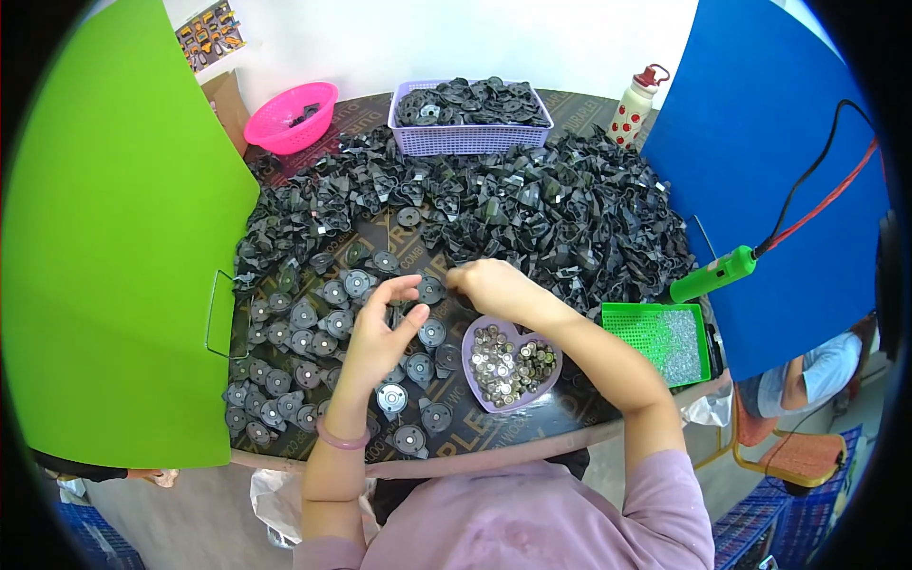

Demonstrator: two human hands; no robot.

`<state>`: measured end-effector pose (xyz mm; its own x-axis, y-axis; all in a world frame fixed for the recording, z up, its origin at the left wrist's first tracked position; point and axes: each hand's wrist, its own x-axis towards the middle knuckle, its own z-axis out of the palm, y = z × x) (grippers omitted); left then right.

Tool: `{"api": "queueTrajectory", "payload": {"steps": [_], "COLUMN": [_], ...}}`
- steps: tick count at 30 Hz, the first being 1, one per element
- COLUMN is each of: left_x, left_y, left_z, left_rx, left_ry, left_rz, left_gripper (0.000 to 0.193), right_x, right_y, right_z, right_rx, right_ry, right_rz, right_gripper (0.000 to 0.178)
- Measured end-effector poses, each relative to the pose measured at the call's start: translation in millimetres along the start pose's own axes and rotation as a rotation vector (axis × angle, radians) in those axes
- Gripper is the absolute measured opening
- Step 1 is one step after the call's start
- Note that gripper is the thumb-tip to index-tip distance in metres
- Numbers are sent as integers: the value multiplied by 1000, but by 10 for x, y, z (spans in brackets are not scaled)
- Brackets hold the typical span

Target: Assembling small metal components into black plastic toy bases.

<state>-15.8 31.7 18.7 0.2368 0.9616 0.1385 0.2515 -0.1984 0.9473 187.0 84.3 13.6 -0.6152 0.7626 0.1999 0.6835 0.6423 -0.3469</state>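
Note:
My left hand (382,332) hovers over the table's middle, thumb and fingers apart, with nothing visible in it. Just right of it, my right hand (496,287) is closed at the fingertips by the edge of a heap of black plastic parts (570,209); whatever it pinches is hidden. A dark round part with a grey disc (430,290) lies between the two hands. Several similar grey-disc parts (391,399) spread over the table's left and front. Below my right forearm sits a purple heart-shaped tray (467,366) holding small round metal pieces (508,366).
A purple basket (470,142) full of black parts and a pink colander (285,133) stand behind the heap, with a red-capped bottle (632,109) at right. A green power screwdriver (712,275) hangs above a green tray (622,312). Green (123,237) and blue (769,190) panels flank the table.

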Motion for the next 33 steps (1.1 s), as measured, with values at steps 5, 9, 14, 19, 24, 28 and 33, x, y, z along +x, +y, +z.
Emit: {"api": "queueTrajectory", "payload": {"steps": [5, 9, 14, 19, 24, 28, 33], "left_x": [-74, -87, -125, -171, -197, -213, -220], "left_y": [21, 32, 59, 47, 61, 44, 96], "left_z": [206, 324, 282, 362, 388, 370, 356], "left_rx": [-430, -651, -1202, -1275, -1114, -1077, -1059], "left_ry": [-154, -218, -357, -459, -422, -397, -393], "left_rz": [-122, -82, -438, -560, -520, -480, -483], "left_gripper": [62, 46, 50, 53, 50, 48, 48], "right_x": [-172, -341, -578, -618, -637, -580, -584], "right_y": [-467, -667, -596, -557, -517, -566, -513], "right_z": [-272, -332, -448, -416, -275, -247, -223], "right_rx": [409, 553, 411, 419, 270, 120, 165], "right_ry": [233, 382, 549, 569, 549, 573, 547], "right_rz": [14, 143, 212, 100, -235, -315, -326], "right_gripper": [16, 16, 13, 8, 25, 32, 31]}}
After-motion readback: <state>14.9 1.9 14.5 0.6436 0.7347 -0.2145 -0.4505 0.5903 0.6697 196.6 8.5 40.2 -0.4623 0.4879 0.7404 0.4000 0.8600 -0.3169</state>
